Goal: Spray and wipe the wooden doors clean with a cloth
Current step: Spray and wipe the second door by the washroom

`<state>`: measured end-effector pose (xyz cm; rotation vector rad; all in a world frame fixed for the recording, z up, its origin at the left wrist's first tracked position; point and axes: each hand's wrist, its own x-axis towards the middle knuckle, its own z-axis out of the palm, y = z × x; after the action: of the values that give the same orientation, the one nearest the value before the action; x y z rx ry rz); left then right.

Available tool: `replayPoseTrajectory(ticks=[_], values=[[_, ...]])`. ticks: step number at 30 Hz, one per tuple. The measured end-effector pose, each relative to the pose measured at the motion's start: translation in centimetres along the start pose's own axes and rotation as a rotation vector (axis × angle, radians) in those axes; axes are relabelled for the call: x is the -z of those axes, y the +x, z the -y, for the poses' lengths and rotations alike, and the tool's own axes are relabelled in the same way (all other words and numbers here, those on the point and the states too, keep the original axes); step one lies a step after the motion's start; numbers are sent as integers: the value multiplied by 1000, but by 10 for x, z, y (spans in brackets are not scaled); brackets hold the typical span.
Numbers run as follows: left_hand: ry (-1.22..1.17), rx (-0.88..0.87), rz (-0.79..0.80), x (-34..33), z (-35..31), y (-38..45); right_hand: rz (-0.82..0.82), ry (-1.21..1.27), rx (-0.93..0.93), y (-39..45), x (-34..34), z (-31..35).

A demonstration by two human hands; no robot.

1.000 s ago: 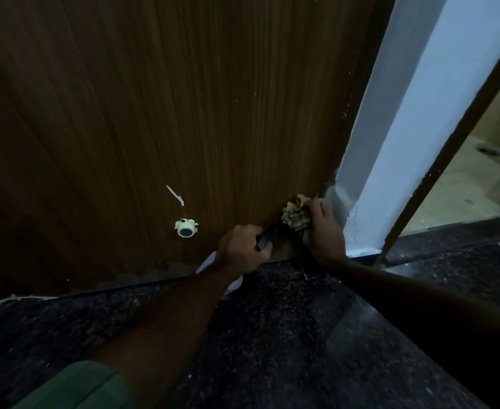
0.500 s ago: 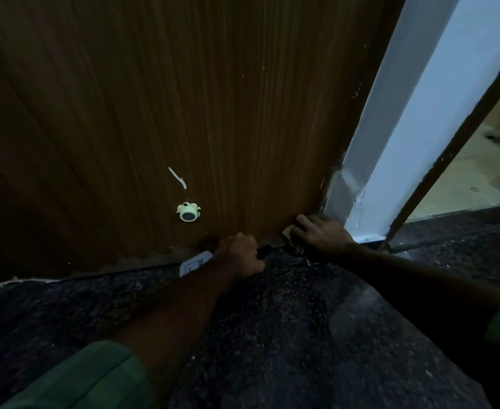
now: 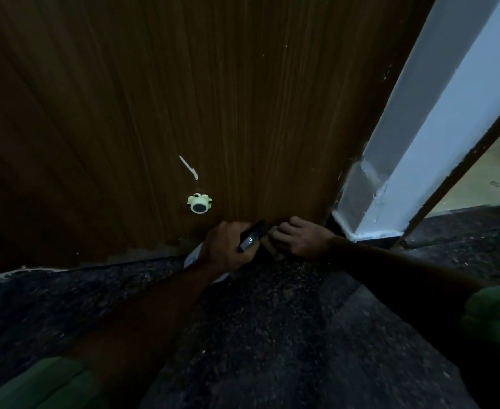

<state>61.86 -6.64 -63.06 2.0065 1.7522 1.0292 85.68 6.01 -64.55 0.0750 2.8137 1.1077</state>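
A brown wooden door (image 3: 242, 98) fills the upper view, its bottom edge meeting a dark speckled floor. My left hand (image 3: 226, 247) grips a spray bottle (image 3: 250, 239) with a black trigger head; its white body shows below my wrist. My right hand (image 3: 300, 239) holds a crumpled cloth (image 3: 272, 250) low against the door's bottom right corner. The cloth is mostly hidden under my fingers. The two hands nearly touch.
A pale green door stopper (image 3: 199, 203) with a dark centre sits on the door, a white scratch (image 3: 188, 166) above it. A white wall corner (image 3: 419, 143) stands right of the door, with a lit tiled room (image 3: 484, 178) beyond. The dark stone floor (image 3: 272, 335) spreads below.
My right hand has slid the cloth from the door face down to the floor line, then slightly left. My left hand stayed with the spray bottle, tilting its black head up.
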Motion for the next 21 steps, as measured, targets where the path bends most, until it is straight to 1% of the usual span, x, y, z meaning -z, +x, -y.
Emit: replayPoseTrajectory(ticks=[2,5,7,9,11,13,16,18,21], values=[[-26,-8,-19,3,4,-3,-3,21,29,-35,-5,-12],[-10,-17,-23,10,6,-7,70,3,-24,-62,0,-24],[-11,-11,-37,17,5,-10,95,25,-42,-51,3,-23],[-4,-10,-43,25,5,-14,67,-8,-45,-24,8,-12],[6,-22,-37,35,6,-17,49,-51,24,16,22,1],[54,-35,-28,47,7,-21,85,-76,76,66,49,13],[111,-43,-3,66,13,-32,85,-30,151,113,72,21],[149,-35,-8,79,18,-41,141,-85,134,111,79,16],[161,-11,-4,99,25,-51,196,-37,113,69,65,4]])
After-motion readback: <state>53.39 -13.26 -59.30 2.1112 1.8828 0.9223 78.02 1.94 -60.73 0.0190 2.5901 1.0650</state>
